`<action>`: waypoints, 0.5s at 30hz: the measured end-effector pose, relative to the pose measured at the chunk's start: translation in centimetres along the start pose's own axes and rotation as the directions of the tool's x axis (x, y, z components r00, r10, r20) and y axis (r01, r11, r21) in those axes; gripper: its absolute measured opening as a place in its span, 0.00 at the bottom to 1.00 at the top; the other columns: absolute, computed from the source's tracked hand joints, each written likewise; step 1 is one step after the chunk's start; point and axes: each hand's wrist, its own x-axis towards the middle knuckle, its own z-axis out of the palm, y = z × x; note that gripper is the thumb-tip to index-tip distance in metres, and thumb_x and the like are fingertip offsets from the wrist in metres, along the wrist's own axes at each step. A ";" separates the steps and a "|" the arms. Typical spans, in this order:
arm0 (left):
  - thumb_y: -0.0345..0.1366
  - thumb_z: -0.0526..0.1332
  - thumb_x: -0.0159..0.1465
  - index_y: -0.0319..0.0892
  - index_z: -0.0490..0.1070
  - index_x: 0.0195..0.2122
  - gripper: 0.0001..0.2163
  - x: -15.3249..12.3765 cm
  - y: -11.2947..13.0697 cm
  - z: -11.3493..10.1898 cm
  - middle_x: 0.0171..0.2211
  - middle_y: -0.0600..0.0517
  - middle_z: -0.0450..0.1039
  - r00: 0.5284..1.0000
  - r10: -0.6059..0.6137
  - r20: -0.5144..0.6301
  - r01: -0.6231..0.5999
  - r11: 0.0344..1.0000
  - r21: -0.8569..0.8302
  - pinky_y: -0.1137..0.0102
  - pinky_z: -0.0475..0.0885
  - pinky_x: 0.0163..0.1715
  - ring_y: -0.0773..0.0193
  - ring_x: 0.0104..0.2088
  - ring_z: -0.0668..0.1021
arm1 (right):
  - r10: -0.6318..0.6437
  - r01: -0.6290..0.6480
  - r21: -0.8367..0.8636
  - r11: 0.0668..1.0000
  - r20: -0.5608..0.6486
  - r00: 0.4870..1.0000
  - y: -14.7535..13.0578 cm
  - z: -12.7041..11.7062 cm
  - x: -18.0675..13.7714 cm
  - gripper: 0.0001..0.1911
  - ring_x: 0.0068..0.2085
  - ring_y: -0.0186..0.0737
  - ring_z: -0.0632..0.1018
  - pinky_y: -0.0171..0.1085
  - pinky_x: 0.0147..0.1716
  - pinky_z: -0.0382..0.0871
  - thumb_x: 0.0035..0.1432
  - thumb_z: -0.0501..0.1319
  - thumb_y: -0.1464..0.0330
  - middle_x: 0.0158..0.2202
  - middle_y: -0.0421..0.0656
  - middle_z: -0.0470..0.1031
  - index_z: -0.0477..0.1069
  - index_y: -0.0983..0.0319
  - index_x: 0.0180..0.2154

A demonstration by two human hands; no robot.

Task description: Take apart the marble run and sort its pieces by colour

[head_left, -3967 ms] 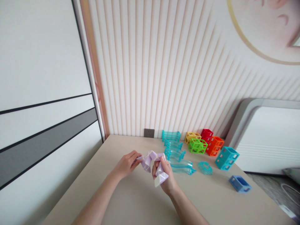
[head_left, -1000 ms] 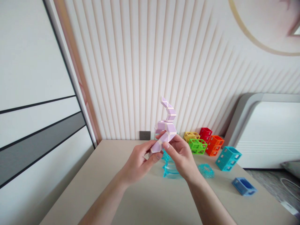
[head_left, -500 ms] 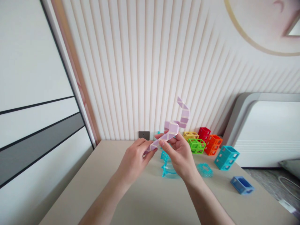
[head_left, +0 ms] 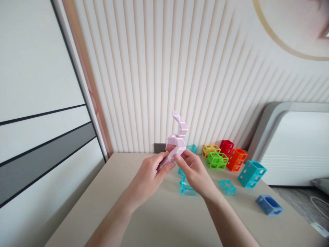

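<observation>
A light purple snake puzzle (head_left: pixel 176 141), made of hinged wedge segments with pale edges, is held up above the table between both hands. Its upper end curls upward to a point against the wall. My left hand (head_left: pixel 149 175) is closed around the lower end, thumb on top. My right hand (head_left: pixel 193 168) pinches the middle part, thumb in front and fingers behind. Below and behind the right hand lies a clear teal plastic piece (head_left: pixel 189 189), partly hidden by that hand.
On the table (head_left: pixel 154 219), right side, stand yellow (head_left: pixel 210 151), green (head_left: pixel 217 160), red (head_left: pixel 227 148), orange (head_left: pixel 236 159) and teal (head_left: pixel 252 174) openwork blocks. A blue block (head_left: pixel 269 205) lies near the right edge, beside a teal lacy piece (head_left: pixel 227 187). A dark socket (head_left: pixel 159 148) is on the wall behind.
The snake puzzle has turned in my hands; its upper end has swung left and now stands more upright. Both hands keep their hold. The view has shifted slightly.
</observation>
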 end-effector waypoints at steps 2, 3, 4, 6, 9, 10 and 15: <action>0.40 0.59 0.71 0.44 0.73 0.48 0.09 0.2 -0.4 -0.1 0.37 0.53 0.78 1.000 0.021 -0.018 -0.019 0.992 0.127 0.71 0.71 0.37 0.62 0.35 0.78 | -0.019 0.014 -0.074 0.997 -0.066 0.998 0.4 -0.3 0.2 0.22 0.50 0.50 0.80 0.46 0.54 0.72 0.65 0.61 0.52 0.48 0.49 0.82 0.77 0.62 0.48; 0.37 0.60 0.70 0.44 0.72 0.48 0.07 0.3 -0.6 -0.1 0.38 0.52 0.78 0.999 0.039 -0.030 -0.031 0.975 0.221 0.70 0.71 0.38 0.61 0.37 0.79 | -0.020 0.010 -0.096 0.995 -0.098 0.995 0.7 -0.5 0.4 0.24 0.48 0.50 0.81 0.45 0.52 0.73 0.64 0.61 0.50 0.46 0.49 0.82 0.77 0.63 0.49; 0.34 0.60 0.69 0.44 0.72 0.47 0.06 0.3 -0.7 -0.1 0.40 0.52 0.78 0.998 0.059 -0.038 -0.044 0.946 0.322 0.68 0.71 0.40 0.59 0.39 0.79 | -0.018 0.003 -0.113 0.994 -0.130 0.991 0.9 -0.7 0.5 0.26 0.46 0.50 0.81 0.45 0.49 0.74 0.63 0.61 0.50 0.44 0.50 0.82 0.76 0.63 0.50; 0.31 0.61 0.69 0.44 0.71 0.46 0.06 0.4 -0.8 -0.1 0.42 0.50 0.78 0.995 0.095 -0.036 -0.063 0.856 0.512 0.64 0.72 0.42 0.56 0.42 0.79 | -0.016 -0.011 -0.152 0.988 -0.180 0.984 1.2 -0.9 0.6 0.27 0.44 0.50 0.81 0.43 0.46 0.75 0.62 0.63 0.49 0.43 0.50 0.83 0.75 0.64 0.52; 0.30 0.60 0.68 0.43 0.71 0.43 0.04 0.3 -0.4 0.1 0.39 0.49 0.77 0.996 0.093 0.006 -0.074 0.751 0.656 0.62 0.73 0.41 0.54 0.41 0.80 | -0.029 -0.023 -0.266 0.964 -0.189 0.982 1.4 -0.9 0.6 0.24 0.43 0.49 0.81 0.42 0.44 0.75 0.63 0.62 0.50 0.41 0.49 0.83 0.77 0.63 0.48; 0.30 0.61 0.68 0.43 0.71 0.41 0.03 0.3 -0.3 0.2 0.38 0.50 0.77 0.997 0.079 0.024 -0.075 0.747 0.661 0.62 0.73 0.40 0.54 0.40 0.80 | -0.035 -0.026 -0.310 0.950 -0.189 0.981 1.4 -0.8 0.6 0.23 0.42 0.49 0.81 0.41 0.43 0.75 0.64 0.60 0.50 0.39 0.48 0.83 0.78 0.63 0.46; 0.37 0.62 0.69 0.44 0.71 0.45 0.06 0.2 0.0 0.9 0.40 0.50 0.78 0.997 0.052 0.052 -0.073 0.815 0.574 0.65 0.74 0.40 0.55 0.42 0.81 | -0.039 -0.018 -0.334 0.943 -0.163 0.986 1.0 -0.1 0.5 0.22 0.38 0.45 0.81 0.37 0.38 0.74 0.66 0.58 0.52 0.35 0.45 0.82 0.79 0.62 0.41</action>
